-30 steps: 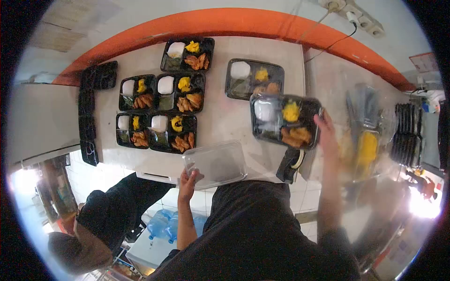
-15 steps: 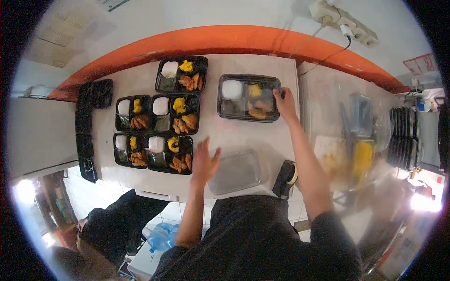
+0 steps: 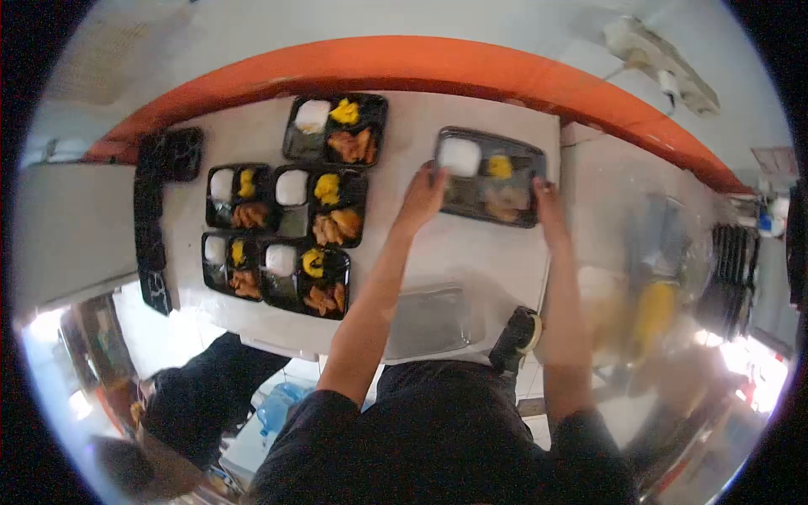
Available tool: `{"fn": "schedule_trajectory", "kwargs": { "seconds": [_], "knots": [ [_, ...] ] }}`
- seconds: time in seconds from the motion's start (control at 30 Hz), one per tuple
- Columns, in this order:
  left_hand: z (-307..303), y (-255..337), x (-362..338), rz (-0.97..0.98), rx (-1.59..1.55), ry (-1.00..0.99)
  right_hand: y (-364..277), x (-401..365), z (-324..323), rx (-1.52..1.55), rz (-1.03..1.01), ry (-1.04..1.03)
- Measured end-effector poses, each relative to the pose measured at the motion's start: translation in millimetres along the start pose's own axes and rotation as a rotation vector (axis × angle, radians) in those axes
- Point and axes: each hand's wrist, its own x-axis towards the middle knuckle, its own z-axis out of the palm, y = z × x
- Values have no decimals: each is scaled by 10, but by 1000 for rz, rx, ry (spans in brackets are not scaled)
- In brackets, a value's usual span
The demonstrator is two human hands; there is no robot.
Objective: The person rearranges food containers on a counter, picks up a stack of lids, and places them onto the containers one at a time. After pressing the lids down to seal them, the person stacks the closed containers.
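Between my two hands is a black meal box (image 3: pixel 480 187) with a clear lid over white rice, yellow food and browned pieces. My left hand (image 3: pixel 425 194) grips its left side, thumb at the near corner. On the opposite side, my right hand (image 3: pixel 547 206) holds the right edge. Several open meal boxes (image 3: pixel 292 220) with rice, yellow food and fried pieces stand to the left. A loose clear lid (image 3: pixel 429 321) lies on the table below my hands, with a black tape dispenser (image 3: pixel 515 338) beside it at the front edge.
Stacked black trays (image 3: pixel 152 219) line the table's left end. To the right, behind hazy plastic, are a yellow container (image 3: pixel 655 307) and stacked dark trays (image 3: pixel 730 269). A power strip (image 3: pixel 661 63) hangs on the wall. A person in dark clothes (image 3: pixel 202 404) is at lower left.
My left hand has moved up and right from above the loose lid and taken hold of the lidded box. The box now sits farther right and is slightly turned; the view has shifted too.
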Motion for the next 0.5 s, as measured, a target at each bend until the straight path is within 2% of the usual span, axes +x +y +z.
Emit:
{"fn": "schedule_trajectory", "kwargs": {
  "seconds": [0.1,0.13,0.17,0.2,0.27,0.33,0.37,0.4,0.43,0.47,0.5],
  "knots": [
    [176,-201,94,-111,37,21,228,319,-89,-122,-58,35],
    [174,-177,8,-57,185,117,321,372,-81,-139,-75,38],
    [97,-114,-117,-5,336,199,370,349,-47,-236,-158,212],
    [-53,-92,-293,-34,339,215,423,332,-15,-329,-248,395],
    [-457,71,-967,221,342,430,-119,-386,101,-77,-475,536],
    [-792,-151,-1756,-13,458,509,-423,-1192,320,-95,-329,156],
    [-944,-244,-2121,-210,253,579,-260,-1419,482,-152,-247,-82],
    [-1148,-588,-2430,-250,264,685,-17,-1594,683,-206,-165,-313],
    [-1352,-930,-2736,-290,269,792,146,-1780,888,-430,-384,-290],
    [-1558,-1264,-3037,-328,269,899,216,-1918,961,-549,-482,-283],
    [-1704,-1398,-3236,-424,583,916,288,-2056,1036,-666,-582,-265]
  ]
}}
